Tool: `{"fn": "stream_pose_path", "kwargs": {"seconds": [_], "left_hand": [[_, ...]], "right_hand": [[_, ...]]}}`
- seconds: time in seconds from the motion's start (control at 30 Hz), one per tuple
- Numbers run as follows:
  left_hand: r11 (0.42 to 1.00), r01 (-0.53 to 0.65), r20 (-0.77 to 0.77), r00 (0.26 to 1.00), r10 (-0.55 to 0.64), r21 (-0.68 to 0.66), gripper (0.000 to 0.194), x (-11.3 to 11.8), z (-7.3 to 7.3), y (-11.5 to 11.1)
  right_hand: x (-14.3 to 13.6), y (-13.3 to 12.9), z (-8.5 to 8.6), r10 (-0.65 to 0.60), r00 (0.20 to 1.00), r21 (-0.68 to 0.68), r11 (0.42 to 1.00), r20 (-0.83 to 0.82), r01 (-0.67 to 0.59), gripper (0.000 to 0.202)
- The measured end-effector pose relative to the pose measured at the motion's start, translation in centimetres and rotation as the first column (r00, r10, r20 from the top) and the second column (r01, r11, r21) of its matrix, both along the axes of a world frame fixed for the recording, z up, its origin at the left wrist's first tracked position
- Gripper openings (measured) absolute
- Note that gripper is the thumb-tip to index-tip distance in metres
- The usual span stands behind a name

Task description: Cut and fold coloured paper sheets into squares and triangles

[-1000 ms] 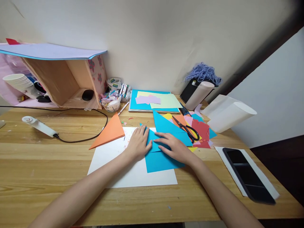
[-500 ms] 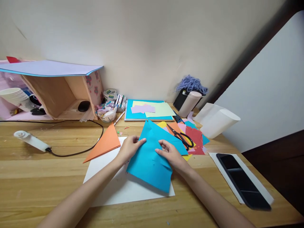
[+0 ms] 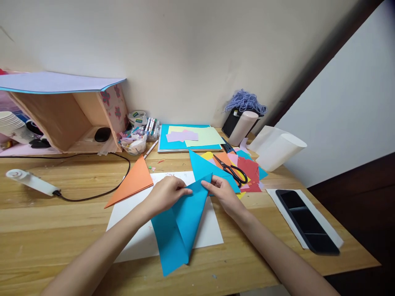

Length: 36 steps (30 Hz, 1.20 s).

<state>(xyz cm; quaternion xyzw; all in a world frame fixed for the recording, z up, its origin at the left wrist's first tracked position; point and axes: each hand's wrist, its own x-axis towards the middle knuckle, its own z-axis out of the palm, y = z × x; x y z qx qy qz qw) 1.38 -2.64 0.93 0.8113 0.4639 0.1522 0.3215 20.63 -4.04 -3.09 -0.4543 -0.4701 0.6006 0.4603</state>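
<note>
A blue sheet of paper [image 3: 191,218], folded over on itself with a slanting edge, is held above a white sheet [image 3: 135,242] on the wooden table. My left hand [image 3: 168,194] pinches its upper left edge between thumb and fingers. At the upper right corner, my right hand [image 3: 222,194] grips the paper with the thumb in front. Left of the white sheet, partly over it, lies a folded orange paper [image 3: 132,181]. Behind my right hand, black-handled scissors [image 3: 231,170] rest on coloured paper scraps [image 3: 249,170], beside another blue piece [image 3: 200,164].
A phone [image 3: 307,222] lies on white paper at the right. Stacked coloured sheets [image 3: 173,144], a tub of scraps [image 3: 135,144], a pink cylinder [image 3: 243,128] and rolled white paper [image 3: 279,150] stand behind. At left are a cardboard box [image 3: 112,111] and a corded white device [image 3: 32,182].
The blue sheet has been turned and folded over, its right part now brought to a point at the top. Both hands have shifted slightly, and the view has moved a little.
</note>
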Motion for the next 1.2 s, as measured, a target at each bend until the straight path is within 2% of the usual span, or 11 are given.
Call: {"fn": "stream_pose_path", "kwargs": {"seconds": [0.17,0.33,0.6,0.73,0.97,1.2], "left_hand": [[0.999,0.022,-0.041,0.999,-0.021,0.024,0.04,0.0,0.2,0.0],[0.997,0.006,-0.114,0.993,0.003,0.079,0.041,0.1,0.7,-0.2],[0.995,-0.022,-0.125,0.992,0.034,0.101,0.04,0.3,0.9,-0.3],[0.995,-0.027,-0.111,0.993,0.038,0.093,0.042,0.3,1.0,-0.3],[0.995,-0.066,-0.041,0.997,0.069,0.075,0.044,0.4,0.7,-0.2],[0.995,-0.089,-0.009,0.996,0.09,0.046,0.042,0.4,0.6,-0.1]], "right_hand": [[0.2,0.0,-0.1,-0.004,1.0,-0.005,1.0,0.006,0.004,0.023],[0.3,0.2,-0.2,-0.117,0.993,0.045,0.992,0.024,0.116,0.028],[0.3,0.4,0.0,-0.196,0.981,0.059,0.979,0.0,0.196,0.026],[0.4,0.5,-0.1,-0.291,0.957,0.073,0.954,-0.007,0.29,0.025],[0.6,0.6,-0.3,-0.27,0.963,0.08,0.959,-0.023,0.271,0.024],[1.1,0.8,-0.1,-0.343,0.939,0.153,0.928,-0.006,0.34,0.021]]}}
